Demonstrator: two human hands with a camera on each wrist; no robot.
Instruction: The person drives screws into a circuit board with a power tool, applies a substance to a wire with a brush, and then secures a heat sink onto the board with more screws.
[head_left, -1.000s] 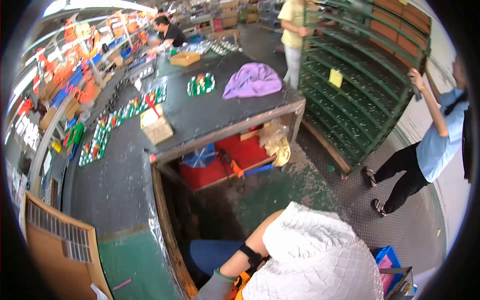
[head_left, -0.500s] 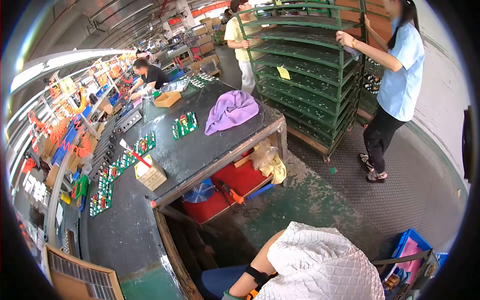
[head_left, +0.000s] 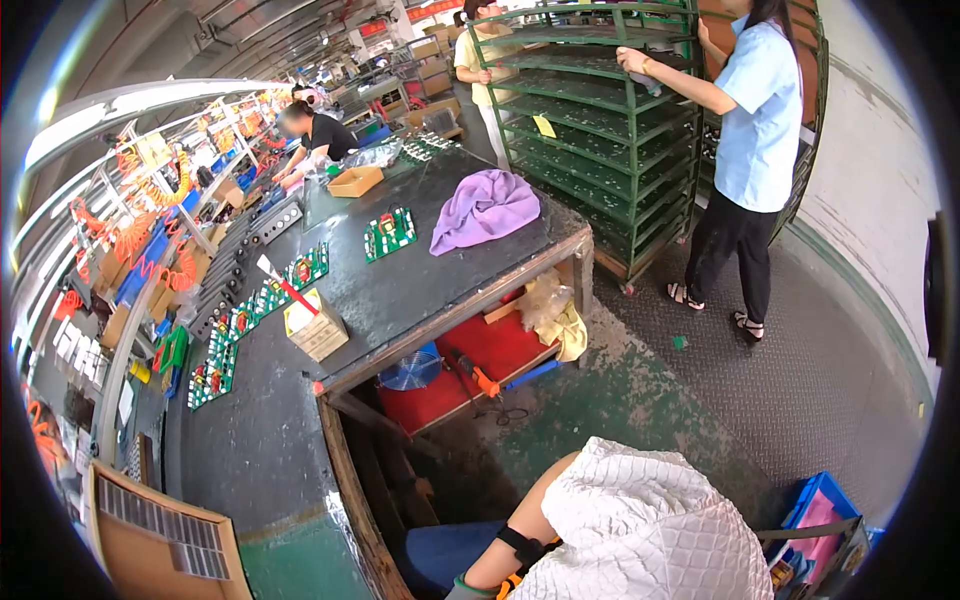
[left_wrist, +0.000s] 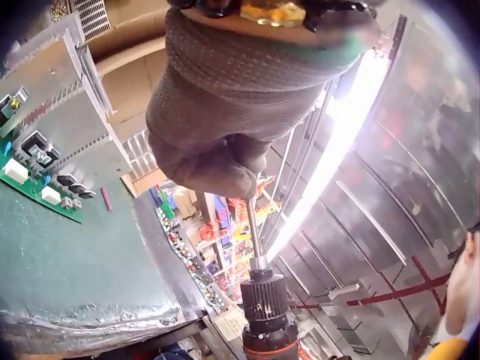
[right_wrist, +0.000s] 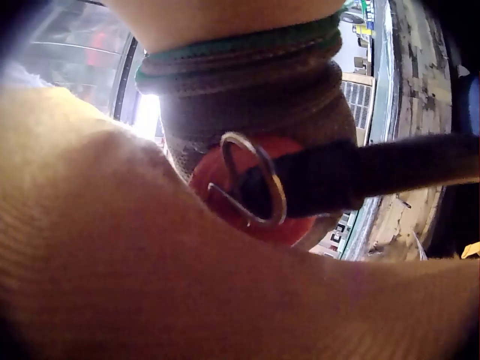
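In the left wrist view my gloved left hand point(left_wrist: 232, 112) has its fingers curled and pinches the thin metal shaft of an electric screwdriver point(left_wrist: 264, 296). The tool's black ribbed collar and orange ring sit below those fingers. In the right wrist view my gloved right hand point(right_wrist: 262, 101) is around the tool's rear end, where a red cap point(right_wrist: 289, 229), a metal ring and a black cable show; its fingertips are hidden behind a large blurred surface. Neither hand shows in the head view, only a strapped forearm point(head_left: 532, 510).
Green circuit boards point(head_left: 390, 235), a purple cloth point(head_left: 485, 210) and a small box point(head_left: 317, 328) lie on the dark bench point(head_left: 270, 430). Two people stand at a green shelf rack point(head_left: 600, 140) on the right. Another person point(head_left: 325, 135) works farther along the bench. A blue crate point(head_left: 820, 500) is at lower right.
The rack has swung upright in view and shifted left as the head view turned. The person in light blue has moved left with it, hand still on the rack.
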